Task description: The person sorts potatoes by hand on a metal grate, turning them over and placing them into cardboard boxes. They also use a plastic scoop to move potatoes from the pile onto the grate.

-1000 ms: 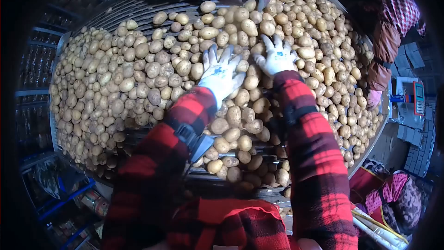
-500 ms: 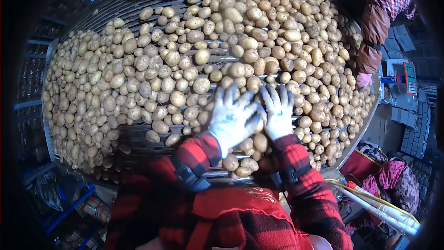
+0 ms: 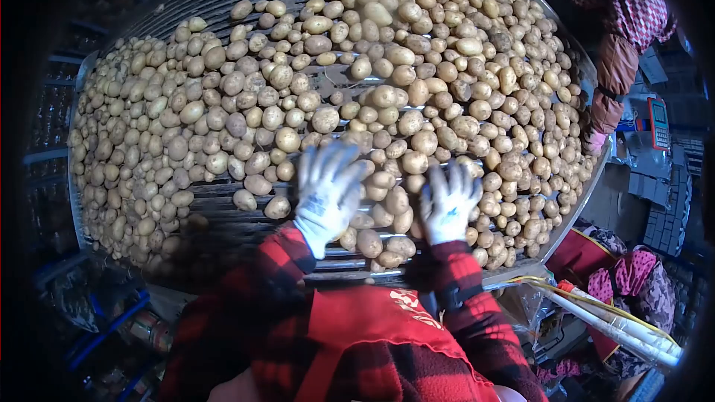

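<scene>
Loose potatoes (image 3: 238, 104) cover most of a slatted sorting table (image 3: 227, 208) before me. My left hand (image 3: 328, 193), in a white glove with greyish fingers, lies palm down over the near middle of the potatoes, its fingers spread and a little blurred. To its right, my right hand (image 3: 449, 201), gloved alike, rests with fingers apart at the edge of the potatoes. Several potatoes (image 3: 386, 212) lie in the gap between the two hands. Neither hand is wrapped round a potato. What lies right under the palms is hidden.
Another person's sleeve (image 3: 612, 74) and pink-gloved hand (image 3: 593, 143) are at the table's right edge. A second person's dark clothing shows at the far edge. A red-framed device with keys (image 3: 659, 123) stands at right; white poles (image 3: 611, 324) lie at lower right.
My hands have drawn apart: the left moved left and the right came slightly nearer to me. Potatoes between them now show. The person's hand at right shifted slightly.
</scene>
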The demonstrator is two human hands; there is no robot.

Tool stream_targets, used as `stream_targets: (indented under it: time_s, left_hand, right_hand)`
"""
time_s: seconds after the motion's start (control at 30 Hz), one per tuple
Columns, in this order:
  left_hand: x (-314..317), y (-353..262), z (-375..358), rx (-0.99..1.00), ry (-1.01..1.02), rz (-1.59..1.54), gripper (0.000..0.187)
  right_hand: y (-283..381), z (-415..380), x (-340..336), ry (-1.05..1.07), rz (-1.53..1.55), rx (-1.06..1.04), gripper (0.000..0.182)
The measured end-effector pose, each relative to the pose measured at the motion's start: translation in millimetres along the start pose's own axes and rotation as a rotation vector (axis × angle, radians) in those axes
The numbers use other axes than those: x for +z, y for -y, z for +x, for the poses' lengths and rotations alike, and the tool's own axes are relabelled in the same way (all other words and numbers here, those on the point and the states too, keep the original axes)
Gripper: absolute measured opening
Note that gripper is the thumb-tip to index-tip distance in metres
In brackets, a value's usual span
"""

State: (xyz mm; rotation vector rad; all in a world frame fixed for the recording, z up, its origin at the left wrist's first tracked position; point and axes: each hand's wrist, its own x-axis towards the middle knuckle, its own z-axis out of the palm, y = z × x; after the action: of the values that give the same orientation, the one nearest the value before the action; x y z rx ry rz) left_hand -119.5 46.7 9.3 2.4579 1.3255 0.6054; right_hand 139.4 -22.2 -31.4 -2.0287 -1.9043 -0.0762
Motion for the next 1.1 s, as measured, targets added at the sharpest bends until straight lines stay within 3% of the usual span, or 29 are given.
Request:
stream_targets:
  time_s: [0.03,0.1,0.17,0.23,0.27,0.3,0.37,0.43,0.5,0.57,0.63,0.67,0.77,0.83,0.93,1.03,1.1]
  left_hand:
    - [-1.6,10.0,-6.2,-0.094,0.078,0.084,0.044]
    - [8.3,27.8,-19.9,-0.134,-0.022,0.005,0.055]
    - [10.6,32.4,-24.2,-0.109,0.025,0.000,0.063]
    - [13.2,32.4,-22.5,-0.115,0.028,-0.001,0.064]
    - [12.9,32.1,-22.2,-0.121,0.033,-0.004,0.064]
    - [12.0,32.3,-21.2,-0.121,0.041,-0.006,0.064]
    - [7.4,30.7,-18.5,-0.140,0.051,-0.015,0.060]
    - [8.1,33.1,-19.4,-0.147,0.045,-0.054,0.059]
    - [10.4,35.1,-22.0,-0.149,0.041,-0.053,0.057]
    - [5.6,36.9,-20.0,-0.160,0.084,-0.106,0.056]
    - [4.2,38.0,-18.7,-0.154,0.111,-0.115,0.055]
    - [5.4,38.6,-18.7,-0.152,0.090,-0.131,0.055]
    - [1.9,38.0,-16.1,-0.155,0.121,-0.127,0.056]
    - [4.8,40.2,-16.9,-0.178,0.130,-0.210,0.058]
    - [19.6,41.8,-24.5,-0.178,0.073,-0.204,0.058]
    - [19.7,39.4,-24.7,-0.197,0.098,-0.263,0.059]
    - [16.0,40.6,-23.5,-0.154,0.102,-0.189,0.063]
  right_hand:
    - [-15.3,8.8,5.3,-0.016,-0.067,0.031,0.042]
    - [-36.7,29.9,4.6,0.026,-0.051,0.026,0.039]
    - [-55.1,44.6,23.7,-0.037,-0.172,0.144,0.038]
    - [-33.1,91.9,16.3,-0.278,-0.288,0.209,0.042]
    - [-6.7,117.0,7.9,-0.348,-0.167,0.081,0.045]
    - [28.2,137.8,-0.1,-0.251,0.038,-0.046,0.048]
    - [80.6,159.7,30.5,-0.094,0.153,-0.365,0.048]
    - [82.0,171.6,72.7,-0.030,-0.155,-0.573,0.045]
    - [64.2,202.8,57.1,0.302,-0.090,-0.174,0.027]
    - [27.3,222.3,64.1,-0.186,-0.229,-0.168,0.025]
    - [20.7,264.2,58.0,-0.270,-0.266,-0.255,0.025]
    - [35.0,285.3,58.7,-0.310,-0.072,-0.387,0.030]
    - [114.0,327.8,72.3,-0.072,0.255,-0.710,0.047]
    - [137.3,358.1,132.3,0.132,0.051,-0.774,0.057]
    - [175.8,382.8,146.2,0.314,0.045,-0.771,0.057]
    - [178.5,403.4,156.7,0.439,0.079,-0.724,0.066]
    - [156.7,374.8,148.4,0.420,-0.015,-0.608,0.061]
